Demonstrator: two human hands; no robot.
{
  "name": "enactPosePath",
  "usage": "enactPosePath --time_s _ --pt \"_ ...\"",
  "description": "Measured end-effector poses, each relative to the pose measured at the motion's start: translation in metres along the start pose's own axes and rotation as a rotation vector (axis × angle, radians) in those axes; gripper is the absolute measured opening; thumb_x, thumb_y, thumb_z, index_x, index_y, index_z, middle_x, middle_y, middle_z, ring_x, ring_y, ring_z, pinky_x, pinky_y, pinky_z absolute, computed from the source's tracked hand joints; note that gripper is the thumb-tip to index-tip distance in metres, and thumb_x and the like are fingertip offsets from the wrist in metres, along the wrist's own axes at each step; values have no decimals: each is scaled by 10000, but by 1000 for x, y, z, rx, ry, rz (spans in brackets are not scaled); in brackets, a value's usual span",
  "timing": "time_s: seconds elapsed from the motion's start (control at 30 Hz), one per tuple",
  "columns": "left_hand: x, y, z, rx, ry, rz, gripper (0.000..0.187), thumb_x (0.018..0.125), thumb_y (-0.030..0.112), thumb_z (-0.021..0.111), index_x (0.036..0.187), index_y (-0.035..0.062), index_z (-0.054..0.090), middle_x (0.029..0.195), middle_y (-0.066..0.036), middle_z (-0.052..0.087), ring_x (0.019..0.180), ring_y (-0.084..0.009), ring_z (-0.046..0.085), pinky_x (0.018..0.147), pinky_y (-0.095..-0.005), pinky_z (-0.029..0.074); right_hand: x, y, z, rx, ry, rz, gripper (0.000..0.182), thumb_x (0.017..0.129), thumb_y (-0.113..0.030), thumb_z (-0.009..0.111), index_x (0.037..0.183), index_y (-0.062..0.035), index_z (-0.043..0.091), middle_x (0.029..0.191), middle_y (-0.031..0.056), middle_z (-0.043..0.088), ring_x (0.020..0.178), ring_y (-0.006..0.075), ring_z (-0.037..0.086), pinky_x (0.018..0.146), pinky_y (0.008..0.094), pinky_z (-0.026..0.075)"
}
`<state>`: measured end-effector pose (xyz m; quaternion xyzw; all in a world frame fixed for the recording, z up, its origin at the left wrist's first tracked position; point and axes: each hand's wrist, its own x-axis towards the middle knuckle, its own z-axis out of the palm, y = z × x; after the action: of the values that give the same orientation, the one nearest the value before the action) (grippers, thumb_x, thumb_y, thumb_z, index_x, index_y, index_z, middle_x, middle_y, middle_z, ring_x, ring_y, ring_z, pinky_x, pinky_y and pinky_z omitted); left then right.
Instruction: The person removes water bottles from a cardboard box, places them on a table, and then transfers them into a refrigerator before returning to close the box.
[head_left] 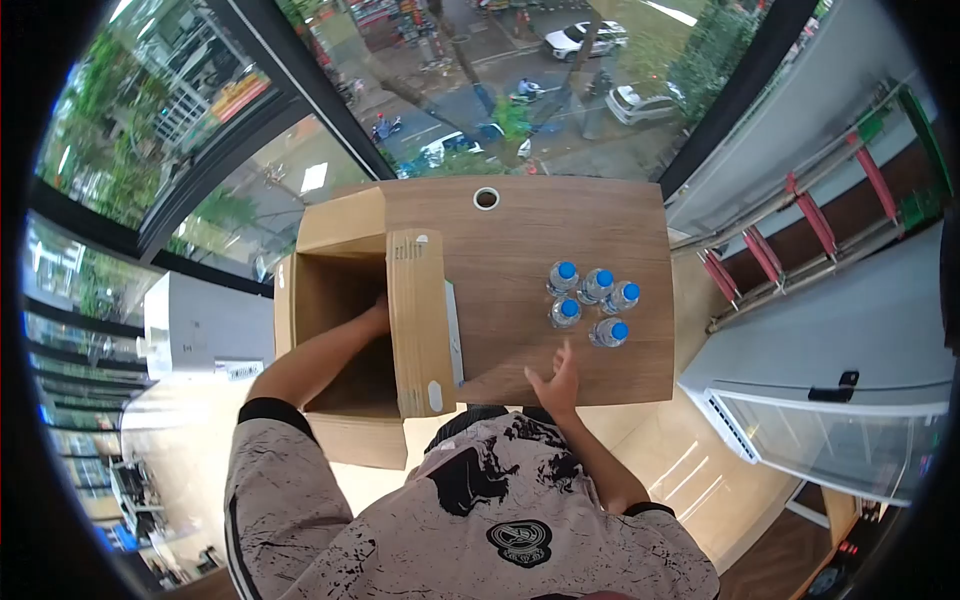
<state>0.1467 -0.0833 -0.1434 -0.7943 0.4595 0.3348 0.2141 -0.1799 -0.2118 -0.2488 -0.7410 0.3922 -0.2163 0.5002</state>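
Note:
An open cardboard box (420,330) stands on the left part of the wooden table (510,240), its flaps folded outward. My left arm reaches down into the box, and my left hand (381,314) is by its right inner wall; the fingers are hidden there, so what they hold does not show. Over the table's front part is my right hand (558,382), holding nothing, thumb and fingers apart. Just beyond it, several clear water bottles (565,313) with blue caps stand upright in a group. The nearest bottle (608,333) is a little to the right of my fingertips, apart from them.
A round cable hole (486,199) is set in the table near its back edge. Beside the box lies a flat white-edged item (454,330), partly covered by a flap. Large windows border the back. A ladder (815,225) and a white cabinet (830,370) stand to the right.

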Motion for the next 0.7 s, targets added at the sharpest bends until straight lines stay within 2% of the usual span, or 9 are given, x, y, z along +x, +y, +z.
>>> enactPosePath --time_s 0.03,0.1,0.17,0.23,0.37,0.5,0.57,0.63,0.7 --pt "-22 1 -18 52 -24 -37 431 580 343 786 879 45 696 878 -168 681 857 -313 668 760 -401 548 -6 -2 -7 4 -16 -8 942 674 -232 800 1399 5 248 1219 240 499 1092 349 538 917 414 441" --pt "-73 2 -56 94 -70 -130 437 575 347 788 878 45 697 873 -167 681 854 -313 668 758 -402 549 -11 -4 -22 -39 -410 92 883 695 -270 784 1383 -9 296 1133 223 557 991 332 589 870 408 465" --pt "-145 9 -115 -19 -134 -255 607 519 469 812 953 67 675 982 -179 660 957 -305 629 813 -390 505 -10 6 -29 -71 -473 49 842 704 -291 778 1370 -23 338 1095 194 582 954 306 602 851 396 475" --pt "-202 -8 -112 -102 427 -132 617 479 382 852 969 57 668 909 -154 632 884 -315 607 796 -406 476 -7 17 -34 -102 -534 11 802 714 -312 772 1357 -37 380 1056 165 607 917 280 615 832 385 485" --pt "-293 55 -179 -112 883 -205 559 500 273 862 958 42 639 920 -146 606 807 -319 593 775 -402 458 2 28 -34 -231 -688 -19 723 744 -384 731 1310 -40 442 1041 164 624 941 289 612 835 382 480" --pt "-298 113 -208 -214 918 -236 567 507 234 866 988 63 620 891 -135 607 796 -311 595 755 -398 458 16 40 -33 -259 -808 -21 690 758 -418 711 1279 -35 471 1010 166 639 942 299 616 827 388 483" --pt "-273 132 -205 -231 859 -46 627 516 278 867 1044 64 605 886 -112 615 844 -293 604 758 -398 471 23 45 -34 -274 -832 -32 678 760 -414 713 1267 -30 480 995 167 644 921 300 623 807 387 490" --pt "-239 155 -204 -189 647 -36 612 548 321 849 1046 70 596 908 -115 624 863 -295 611 762 -394 478 24 58 -35 -302 -850 -41 666 762 -410 714 1256 -25 488 980 167 649 900 300 631 786 386 497" --pt "-189 168 -185 -98 557 91 603 570 345 830 1046 62 593 921 -123 630 891 -306 610 781 -394 478 25 78 -34 -248 -751 -36 630 762 -390 722 1227 -20 512 889 152 667 819 279 651 729 378 509"
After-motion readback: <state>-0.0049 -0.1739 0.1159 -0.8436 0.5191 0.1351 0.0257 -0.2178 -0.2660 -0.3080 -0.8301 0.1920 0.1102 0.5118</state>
